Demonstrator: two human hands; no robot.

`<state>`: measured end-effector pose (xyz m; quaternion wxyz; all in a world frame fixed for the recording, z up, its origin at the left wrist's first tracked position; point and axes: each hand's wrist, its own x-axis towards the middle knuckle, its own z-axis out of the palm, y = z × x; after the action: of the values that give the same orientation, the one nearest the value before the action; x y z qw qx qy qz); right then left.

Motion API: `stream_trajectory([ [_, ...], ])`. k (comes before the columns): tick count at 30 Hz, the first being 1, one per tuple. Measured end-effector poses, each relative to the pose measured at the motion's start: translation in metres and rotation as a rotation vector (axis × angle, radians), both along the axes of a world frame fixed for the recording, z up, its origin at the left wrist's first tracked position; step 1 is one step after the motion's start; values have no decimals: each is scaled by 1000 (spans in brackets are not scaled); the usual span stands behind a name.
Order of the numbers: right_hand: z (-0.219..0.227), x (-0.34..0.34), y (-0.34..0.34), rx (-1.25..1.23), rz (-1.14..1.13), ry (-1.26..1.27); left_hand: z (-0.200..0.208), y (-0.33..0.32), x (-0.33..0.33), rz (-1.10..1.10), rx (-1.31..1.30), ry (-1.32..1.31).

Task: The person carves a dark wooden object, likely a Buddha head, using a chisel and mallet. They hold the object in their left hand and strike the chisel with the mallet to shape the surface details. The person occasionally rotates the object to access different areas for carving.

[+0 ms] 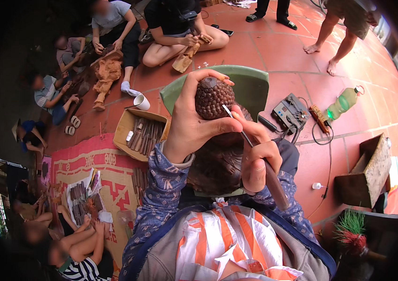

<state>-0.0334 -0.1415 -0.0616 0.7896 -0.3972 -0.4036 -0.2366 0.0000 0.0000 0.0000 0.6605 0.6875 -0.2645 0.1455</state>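
Between my arms stands a dark brown wooden carving, its head covered in small round knobs. My left hand curls around the left side of that head, fingers over the top and thumb stretched across below the knobs. In my right hand I grip a carving chisel by its dark wooden handle. The thin metal blade points up and left, its tip at the knobs' lower right. My left thumb tip lies close to the blade. Behind the carving is a green plastic chair.
A cardboard box of chisels and a white cup stand left. Right are a grey powered unit, a power strip with cords, a green bottle and a wooden box. Several people sit left and ahead; others stand far right.
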Motion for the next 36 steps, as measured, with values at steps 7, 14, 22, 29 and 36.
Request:
stream_trajectory([
  [7,-7,4,8,28,-49,-57,1,0,0,-16,-20,8],
  [14,3,1,3,-13,-50,-21,1,-1,-1,8,-8,53],
  [22,8,3,-10,-23,78,2,0,-1,0,37,13,26],
  [29,20,1,-22,-247,-1,-36,5,-7,-6,5,-102,105],
  [36,26,2,-26,-301,0,-50,2,-3,-3,23,-27,48],
])
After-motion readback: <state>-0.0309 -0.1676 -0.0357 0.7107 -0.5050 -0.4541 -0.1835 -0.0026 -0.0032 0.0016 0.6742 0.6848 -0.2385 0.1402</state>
